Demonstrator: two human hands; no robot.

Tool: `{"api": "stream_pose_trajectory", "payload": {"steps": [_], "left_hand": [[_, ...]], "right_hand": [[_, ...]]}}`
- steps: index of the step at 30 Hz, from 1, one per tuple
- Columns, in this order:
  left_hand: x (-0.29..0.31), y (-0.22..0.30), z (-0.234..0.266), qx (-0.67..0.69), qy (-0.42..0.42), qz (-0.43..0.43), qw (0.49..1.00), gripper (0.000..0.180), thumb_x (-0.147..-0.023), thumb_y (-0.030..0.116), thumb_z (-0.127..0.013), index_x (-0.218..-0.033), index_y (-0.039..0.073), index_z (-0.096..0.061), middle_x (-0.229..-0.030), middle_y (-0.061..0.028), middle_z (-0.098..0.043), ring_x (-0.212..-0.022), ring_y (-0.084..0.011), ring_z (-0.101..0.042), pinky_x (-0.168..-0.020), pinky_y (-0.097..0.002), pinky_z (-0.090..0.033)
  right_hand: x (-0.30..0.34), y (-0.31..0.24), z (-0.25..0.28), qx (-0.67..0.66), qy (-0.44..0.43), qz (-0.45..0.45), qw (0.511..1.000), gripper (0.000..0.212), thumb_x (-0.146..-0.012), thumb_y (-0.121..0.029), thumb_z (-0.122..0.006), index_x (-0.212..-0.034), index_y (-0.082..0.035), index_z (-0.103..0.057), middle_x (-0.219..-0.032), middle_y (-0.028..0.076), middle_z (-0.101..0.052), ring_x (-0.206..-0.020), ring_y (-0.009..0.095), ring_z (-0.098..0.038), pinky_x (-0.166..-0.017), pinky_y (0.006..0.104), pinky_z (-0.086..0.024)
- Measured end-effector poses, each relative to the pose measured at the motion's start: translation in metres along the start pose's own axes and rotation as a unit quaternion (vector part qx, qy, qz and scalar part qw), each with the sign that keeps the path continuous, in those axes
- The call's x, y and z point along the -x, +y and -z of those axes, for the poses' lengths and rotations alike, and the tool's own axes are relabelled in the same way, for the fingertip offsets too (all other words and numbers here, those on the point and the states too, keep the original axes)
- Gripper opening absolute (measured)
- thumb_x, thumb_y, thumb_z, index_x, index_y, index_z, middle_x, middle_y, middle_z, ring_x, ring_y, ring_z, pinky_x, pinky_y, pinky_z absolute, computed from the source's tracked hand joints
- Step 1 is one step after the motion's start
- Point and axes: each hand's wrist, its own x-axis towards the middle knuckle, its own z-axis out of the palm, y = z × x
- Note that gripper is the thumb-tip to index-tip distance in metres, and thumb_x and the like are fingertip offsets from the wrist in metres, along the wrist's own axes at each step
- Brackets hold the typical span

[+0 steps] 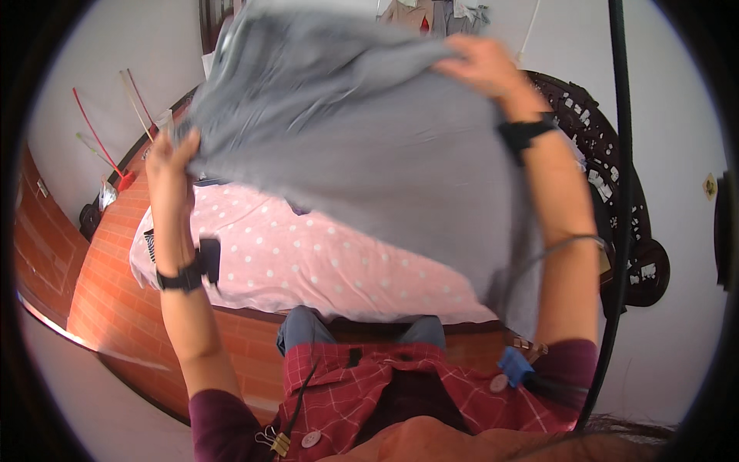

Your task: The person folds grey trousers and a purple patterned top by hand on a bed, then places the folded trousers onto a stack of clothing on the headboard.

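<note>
I hold a large grey cloth (369, 146) spread out in the air in front of me, blurred by motion. My left hand (171, 162) grips its left edge and wears a black wrist strap. My right hand (481, 65) is raised higher and grips the cloth's upper right edge; a black band sits on that wrist. The cloth hangs over a bed covered with a pink sheet with white dots (308, 262), which it partly hides.
A dark carved wooden headboard (616, 177) stands at the right. An orange brick-patterned floor (108, 285) lies left of the bed. Thin sticks (100, 138) lean against the white wall at the left. A black cable (622, 192) hangs down on the right.
</note>
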Motion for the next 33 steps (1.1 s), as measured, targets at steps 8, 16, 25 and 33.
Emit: {"api": "stream_pose_trajectory", "payload": {"steps": [8,16,25,33], "left_hand": [[0.143,-0.284,0.397,-0.376,0.060,0.316,0.869,0.010,-0.081,0.012,-0.060,-0.086,0.004,-0.055,-0.074,0.0000,-0.051,-0.061,-0.0166,-0.050,-0.058,-0.0291,-0.044],[0.202,-0.359,0.345,-0.107,0.246,0.529,0.805,0.035,-0.084,0.011,-0.042,-0.115,-0.002,-0.053,-0.106,-0.0133,-0.060,-0.098,-0.0295,-0.059,-0.074,-0.0460,-0.053],[0.204,-0.328,0.311,0.048,0.205,0.475,0.854,0.077,-0.080,0.059,-0.057,-0.132,0.006,-0.039,-0.132,-0.0139,-0.042,-0.118,-0.0293,-0.044,-0.097,-0.0443,-0.039],[0.162,-0.339,0.294,-0.045,0.290,0.462,0.837,0.040,-0.082,0.011,-0.064,-0.116,-0.006,-0.052,-0.107,-0.0150,-0.060,-0.095,-0.0281,-0.058,-0.083,-0.0401,-0.047]], "right_hand": [[0.102,-0.129,-0.393,-0.247,-0.106,-0.003,0.963,0.034,-0.077,-0.034,-0.063,-0.090,-0.003,-0.063,-0.091,0.017,-0.058,-0.088,0.033,-0.056,-0.076,0.0420,-0.045],[0.396,-0.092,-0.255,-0.180,-0.095,-0.479,0.854,0.019,-0.079,-0.013,-0.061,-0.094,-0.001,-0.062,-0.095,0.014,-0.062,-0.085,0.025,-0.059,-0.076,0.0350,-0.048],[0.560,-0.160,-0.184,-0.240,-0.152,-0.686,0.670,0.096,-0.064,-0.041,-0.081,-0.135,0.003,-0.032,-0.128,0.023,-0.045,-0.118,0.030,-0.046,-0.095,0.0374,-0.039],[0.581,-0.168,-0.266,-0.295,0.034,-0.825,0.481,0.113,-0.064,-0.031,-0.083,-0.142,0.003,-0.009,-0.141,0.024,-0.029,-0.128,0.034,-0.034,-0.102,0.0414,-0.034]]}}
